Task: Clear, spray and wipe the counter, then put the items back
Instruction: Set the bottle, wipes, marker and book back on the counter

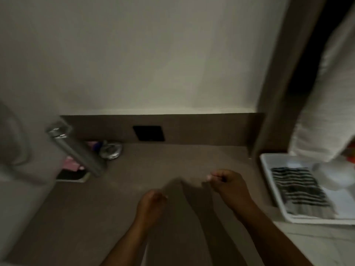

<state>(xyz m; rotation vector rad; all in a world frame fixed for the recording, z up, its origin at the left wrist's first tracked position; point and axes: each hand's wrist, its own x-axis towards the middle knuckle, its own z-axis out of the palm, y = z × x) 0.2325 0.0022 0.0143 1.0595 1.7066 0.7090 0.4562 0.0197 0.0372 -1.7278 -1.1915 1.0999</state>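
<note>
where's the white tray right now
In the head view the white tray sits at the right edge, just beyond the brown counter, right of the right hand, with a striped cloth inside.

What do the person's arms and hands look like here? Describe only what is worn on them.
Both forearms are bare as far as the frame shows: no sleeves, gloves, watch or bracelet visible. The left hand and right hand show no rings that can be made out, though the picture is dim and blurred. Pale fingernails show on the right hand's fingertips.

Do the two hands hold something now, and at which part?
Cannot be told. Left hand and right hand hover curled over the counter; blur hides any object.
</note>
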